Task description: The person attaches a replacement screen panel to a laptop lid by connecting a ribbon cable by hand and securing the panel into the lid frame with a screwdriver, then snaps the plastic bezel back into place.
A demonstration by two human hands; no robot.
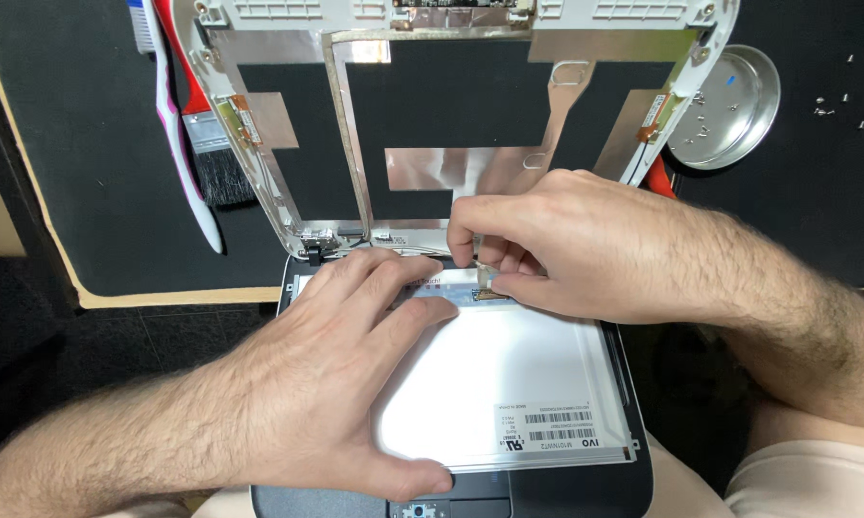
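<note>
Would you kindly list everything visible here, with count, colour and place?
Display panel: one, white back, face down on the laptop base.
Laptop base: one, dark grey, under the panel.
Lid shell: one, white with foil strips, opened flat behind.
Mat: one, black, under the lid.
Brush: one, red handle, black bristles, left.
Toothbrush: one, white and pink, left.
Dish: one, silver, right, holding screws.
Loose screws: several, silver, far right.
Left hand: flat on panel.
Right hand: pinching at the panel's top edge.
</note>
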